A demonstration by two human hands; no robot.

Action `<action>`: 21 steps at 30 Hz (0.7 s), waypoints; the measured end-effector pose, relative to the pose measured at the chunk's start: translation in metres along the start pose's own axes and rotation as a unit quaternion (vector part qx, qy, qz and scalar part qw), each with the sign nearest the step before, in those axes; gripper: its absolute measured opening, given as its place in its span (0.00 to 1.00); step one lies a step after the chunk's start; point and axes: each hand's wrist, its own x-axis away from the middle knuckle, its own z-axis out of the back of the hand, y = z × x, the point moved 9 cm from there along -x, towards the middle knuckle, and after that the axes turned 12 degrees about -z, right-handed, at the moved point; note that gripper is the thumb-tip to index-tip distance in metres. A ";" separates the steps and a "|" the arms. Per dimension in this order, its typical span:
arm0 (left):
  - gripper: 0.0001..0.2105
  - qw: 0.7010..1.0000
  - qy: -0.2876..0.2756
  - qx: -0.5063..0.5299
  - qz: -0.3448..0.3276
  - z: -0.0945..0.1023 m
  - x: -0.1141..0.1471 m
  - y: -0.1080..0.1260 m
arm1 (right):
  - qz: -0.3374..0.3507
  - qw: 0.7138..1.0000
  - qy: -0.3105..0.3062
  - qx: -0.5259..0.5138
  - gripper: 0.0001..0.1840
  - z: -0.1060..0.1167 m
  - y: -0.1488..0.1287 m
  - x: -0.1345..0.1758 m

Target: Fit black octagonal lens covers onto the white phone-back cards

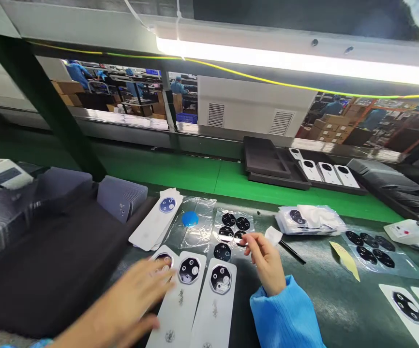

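Note:
My left hand, blurred by motion, has its fingers spread low over the left one of three white phone back covers. Each cover carries a dark octagonal camera plate with round openings. My right hand, in a blue sleeve, pinches thumb and forefinger together above a clear sheet of black camera lens covers; whatever is between the fingertips is too small to make out. One black lens cover lies at the near edge of that sheet. Left of it, a clear plastic bag bears a round blue piece.
Stacked white covers lie at left, beside a black foam tray holding grey panels. A black stick, yellow paper and another lens sheet lie at right. Black trays stand behind; a lamp hangs above.

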 end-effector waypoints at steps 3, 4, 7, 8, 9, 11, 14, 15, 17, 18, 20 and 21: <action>0.16 0.985 0.011 -0.002 -0.173 -0.015 -0.033 0.079 | 0.006 0.994 -0.031 0.106 0.13 -0.003 0.007 0.014; 0.16 0.984 0.007 -0.013 -0.180 -0.018 -0.042 0.089 | 0.009 0.990 -0.037 0.137 0.11 -0.004 0.011 0.018; 0.19 0.983 0.011 -0.032 -0.180 -0.016 -0.057 0.098 | 0.019 0.976 -0.044 0.211 0.08 -0.011 0.022 0.027; 0.19 0.983 0.015 -0.031 -0.182 -0.016 -0.058 0.098 | 0.023 0.972 -0.045 0.230 0.09 -0.014 0.024 0.028; 0.20 0.983 0.018 -0.027 -0.182 -0.015 -0.057 0.097 | 0.028 0.967 -0.046 0.247 0.09 -0.017 0.025 0.029; 0.20 0.985 0.027 -0.015 -0.169 -0.018 -0.053 0.094 | 0.034 0.959 -0.046 0.277 0.10 -0.024 0.025 0.028; 0.19 0.991 0.027 0.025 -0.130 -0.030 -0.040 0.088 | 0.036 0.950 -0.041 0.309 0.09 -0.032 0.024 0.025; 0.17 0.992 0.023 0.050 -0.115 -0.036 -0.035 0.086 | 0.035 0.948 -0.042 0.314 0.09 -0.034 0.024 0.024; 0.13 0.990 0.013 0.116 -0.076 -0.049 -0.025 0.079 | 0.034 0.947 -0.050 0.316 0.07 -0.037 0.023 0.021; 0.14 0.987 0.010 0.151 -0.054 -0.055 -0.020 0.075 | 0.033 0.947 -0.056 0.314 0.06 -0.038 0.022 0.020; 0.25 0.976 0.009 0.218 -0.007 -0.064 -0.012 0.068 | 0.030 0.951 -0.068 0.302 0.07 -0.038 0.019 0.019; 0.32 0.968 0.011 0.252 0.016 -0.067 -0.009 0.064 | 0.029 0.953 -0.074 0.292 0.08 -0.037 0.017 0.018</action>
